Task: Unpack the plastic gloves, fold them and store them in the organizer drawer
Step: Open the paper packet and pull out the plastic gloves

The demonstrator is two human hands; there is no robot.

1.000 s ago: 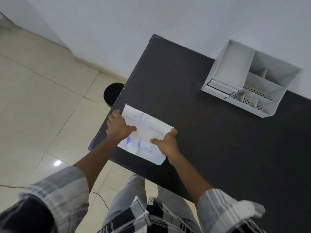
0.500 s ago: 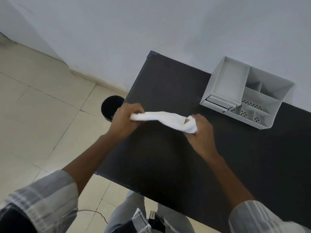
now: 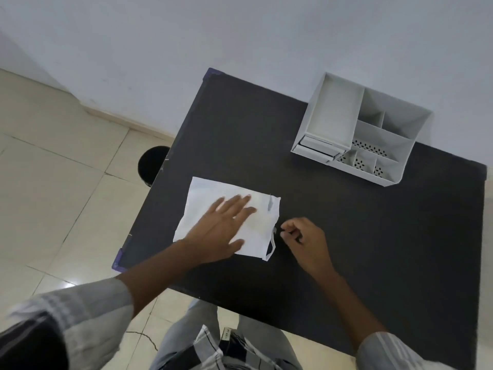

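Note:
The white glove packet [image 3: 210, 198] lies flat on the black table [image 3: 346, 236], near its left front corner, plain side up. My left hand [image 3: 224, 228] rests flat on the packet with the fingers spread, covering its middle. My right hand [image 3: 301, 239] sits just right of the packet, fingers curled, with thumb and forefinger pinched on a small tab at the packet's right edge. The white organizer [image 3: 400, 156] stands at the back right of the table, with open compartments on top and its small drawer [image 3: 314, 149] at the lower left front.
A round black bin [image 3: 152, 165] stands on the tiled floor beside the table's left edge. A white wall runs behind the table. My legs are against the table's front edge.
The packet was lifted off the table in both hands and turned over. It now lies flat again, plain side up, farther from the front edge, with my left hand pressed on it.

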